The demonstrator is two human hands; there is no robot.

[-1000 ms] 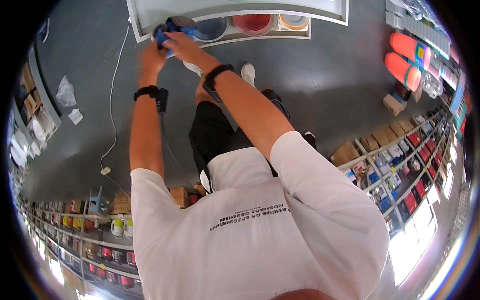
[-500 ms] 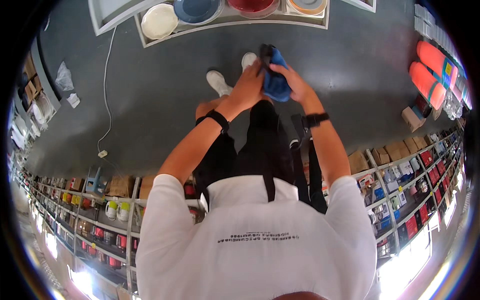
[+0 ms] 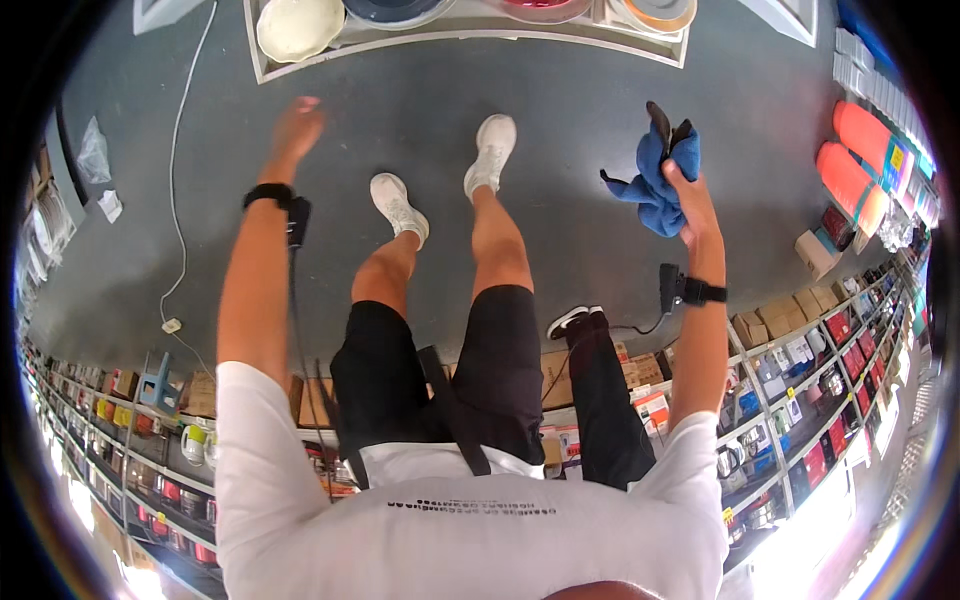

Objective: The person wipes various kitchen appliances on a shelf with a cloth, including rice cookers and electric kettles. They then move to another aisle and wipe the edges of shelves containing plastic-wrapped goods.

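My right hand (image 3: 688, 195) is closed round a bunched blue cloth with black ends (image 3: 657, 185), which may be a pair of gloves. The thumb presses on the cloth, and loose lobes hang out to the left of the hand. Its exact shape is hidden in the folds. Far out to the left, my left hand (image 3: 297, 130) is raised over the floor, apart from the cloth. Motion smears its fingers, and nothing can be seen in it. Both wrists wear black straps with small dark devices.
A white-edged shelf (image 3: 470, 42) with plates and bowls (image 3: 300, 27) stands ahead. A white cable (image 3: 178, 180) runs along the floor at left, near a plastic bag (image 3: 93, 152). Orange rolls (image 3: 853, 180) lie at right. Stocked racks (image 3: 780, 430) and another person's legs (image 3: 607, 400) are behind.
My hands were together on the blue cloth. Now they are wide apart: the left has let go and swung left, while the right has carried the cloth right. My legs have shifted too.
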